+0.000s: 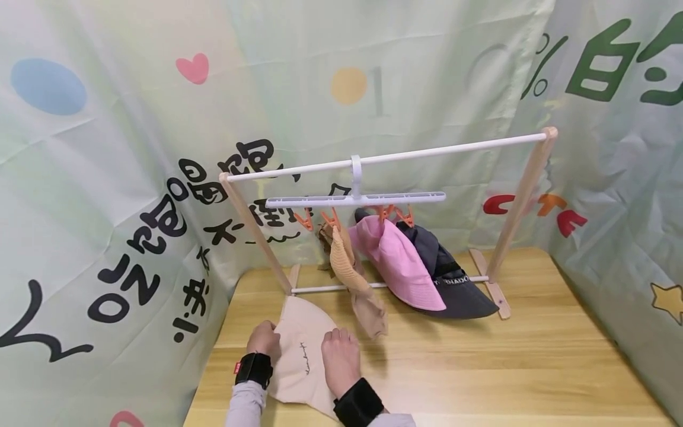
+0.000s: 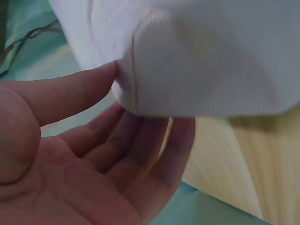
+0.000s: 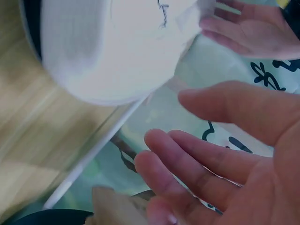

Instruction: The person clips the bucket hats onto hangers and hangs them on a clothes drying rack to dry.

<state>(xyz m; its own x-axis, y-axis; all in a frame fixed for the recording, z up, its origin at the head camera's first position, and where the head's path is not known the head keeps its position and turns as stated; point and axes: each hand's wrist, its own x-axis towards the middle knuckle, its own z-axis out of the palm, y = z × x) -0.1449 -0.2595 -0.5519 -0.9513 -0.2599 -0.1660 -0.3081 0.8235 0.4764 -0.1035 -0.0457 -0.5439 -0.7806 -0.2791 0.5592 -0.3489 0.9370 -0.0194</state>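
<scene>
A cream bucket hat (image 1: pixel 299 362) with small dark lettering lies at the table's front left. My left hand (image 1: pixel 265 339) pinches its left edge; in the left wrist view the thumb (image 2: pixel 84 89) presses one side of the cloth and the fingers curl beneath it. Over the hat's right side in the head view is my right hand (image 1: pixel 342 360). Its thumb and fingers (image 3: pixel 164 178) are parted in the right wrist view, relaxed, with nothing between them. Behind the hat, a tan hat (image 1: pixel 347 267), a pink bucket hat (image 1: pixel 395 261) and a dark bucket hat (image 1: pixel 464 296) hang from clips.
A white hanger (image 1: pixel 320 201) with several orange clips (image 1: pixel 304 220) hangs on the white rod (image 1: pixel 453 148) of a wooden stand (image 1: pixel 520 207). The leftmost clip holds nothing. The stand's feet rest on the wooden table (image 1: pixel 533 367). Printed cloth (image 1: pixel 299 89) surrounds the table.
</scene>
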